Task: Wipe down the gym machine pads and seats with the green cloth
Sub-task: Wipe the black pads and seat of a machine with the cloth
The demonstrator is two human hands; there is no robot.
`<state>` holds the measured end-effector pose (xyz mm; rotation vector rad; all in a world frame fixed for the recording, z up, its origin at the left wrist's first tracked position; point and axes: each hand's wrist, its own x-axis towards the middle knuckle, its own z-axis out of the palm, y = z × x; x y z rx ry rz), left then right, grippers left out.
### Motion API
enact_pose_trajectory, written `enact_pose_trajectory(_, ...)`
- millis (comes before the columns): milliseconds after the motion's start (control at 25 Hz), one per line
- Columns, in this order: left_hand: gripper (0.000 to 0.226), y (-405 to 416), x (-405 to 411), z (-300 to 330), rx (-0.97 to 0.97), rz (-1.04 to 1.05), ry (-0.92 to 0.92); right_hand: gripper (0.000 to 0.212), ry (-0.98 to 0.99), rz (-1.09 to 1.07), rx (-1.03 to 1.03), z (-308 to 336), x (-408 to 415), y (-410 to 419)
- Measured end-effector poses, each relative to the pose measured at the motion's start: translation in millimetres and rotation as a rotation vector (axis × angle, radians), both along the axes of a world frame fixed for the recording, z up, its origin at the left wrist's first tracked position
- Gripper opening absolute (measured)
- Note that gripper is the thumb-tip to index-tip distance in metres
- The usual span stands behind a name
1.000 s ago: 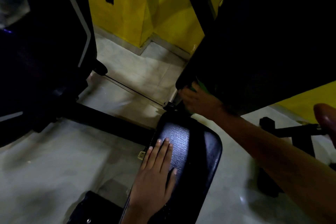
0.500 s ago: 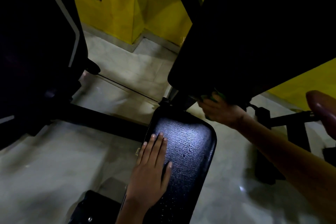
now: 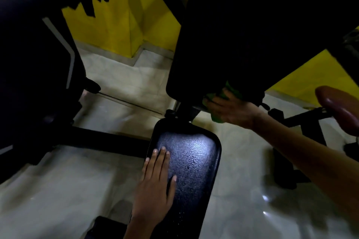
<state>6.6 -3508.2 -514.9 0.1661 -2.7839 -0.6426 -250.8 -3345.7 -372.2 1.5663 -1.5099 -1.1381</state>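
A black textured seat pad [image 3: 191, 163] lies low in the middle, wet with small droplets. My left hand [image 3: 155, 186] rests flat on its left side, fingers straight. Above it tilts a large dark back pad [image 3: 233, 35]. My right hand [image 3: 231, 110] holds the green cloth [image 3: 223, 93] against the back pad's lower edge; only bits of the cloth show around my fingers.
Dark machine frame parts [image 3: 35, 68] fill the left side, and a black floor bar [image 3: 104, 141] runs to the seat. A reddish-brown rounded pad [image 3: 340, 108] sits at the right on a black stand [image 3: 303, 120]. Pale tiled floor [image 3: 58, 190] and yellow walls [image 3: 120, 25] surround everything.
My right hand has slid the green cloth rightwards along the back pad's lower edge. My left hand has stayed flat on the seat pad.
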Motion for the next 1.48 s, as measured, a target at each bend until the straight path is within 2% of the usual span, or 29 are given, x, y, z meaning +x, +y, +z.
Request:
enact_pose_trajectory(40,0.059,0,-1,-2,-0.009,0.003,-0.015,0.036,-0.018,0.015,-0.016,10,1,-2)
enact_pose_trajectory(160,0.059,-8,-7,7,-0.053,-0.031,-0.073,0.044,-0.079,-0.004,-0.268,55,7,-5)
enact_pose_trajectory(280,0.063,-17,-31,58,-0.062,-0.092,-0.062,0.045,-0.045,-0.050,-0.402,93,14,5)
enact_pose_trajectory(360,0.062,-22,-65,119,0.022,-0.111,0.077,0.047,-0.042,-0.089,-0.475,115,20,6)
enact_pose_trajectory(480,0.065,-26,-130,240,0.095,-0.207,0.385,0.040,-0.114,-0.128,-0.615,165,34,3)
enact_pose_trajectory(600,0.071,-32,-173,353,-0.087,-0.292,0.611,0.030,-0.083,-0.133,-0.754,215,44,1)
enact_pose_trajectory(680,0.069,-35,-184,399,-0.245,-0.331,0.710,0.031,-0.037,-0.135,-0.906,244,49,-1)
enact_pose_trajectory(760,0.065,-34,-192,435,-0.378,-0.365,0.795,0.036,-0.002,-0.175,-1.105,276,55,0)
enact_pose_trajectory(840,0.059,-28,-198,466,-0.453,-0.389,0.858,0.053,-0.059,-0.218,-1.307,308,60,1)
enact_pose_trajectory(920,0.052,-18,-208,494,-0.484,-0.400,0.887,0.065,-0.187,-0.235,-1.474,334,61,2)
enact_pose_trajectory(1080,0.051,-6,-217,504,-0.536,-0.345,0.846,0.056,-0.419,-0.117,-1.733,348,65,-4)
enact_pose_trajectory(1160,0.053,-2,-219,498,-0.539,-0.307,0.859,0.048,-0.616,0.011,-2.036,355,62,-2)
enact_pose_trajectory(1280,0.053,4,-226,491,-0.537,-0.245,0.917,0.022,-1.224,0.281,-2.681,337,46,4)
enact_pose_trajectory(1320,0.053,6,-227,490,-0.527,-0.218,0.936,0.016,-1.363,0.209,-2.826,318,42,8)
enact_pose_trajectory(1360,0.053,7,-228,488,-0.518,-0.188,0.954,0.014,-1.483,0.043,-2.902,297,37,10)
enact_pose_trajectory(1440,0.055,11,-228,482,-0.510,-0.150,0.968,0.018,-1.679,-0.215,-2.923,270,35,17)
enact_pose_trajectory(1480,0.057,12,-228,478,-0.526,-0.146,0.974,0.019,-1.716,-0.218,-2.900,269,32,20)
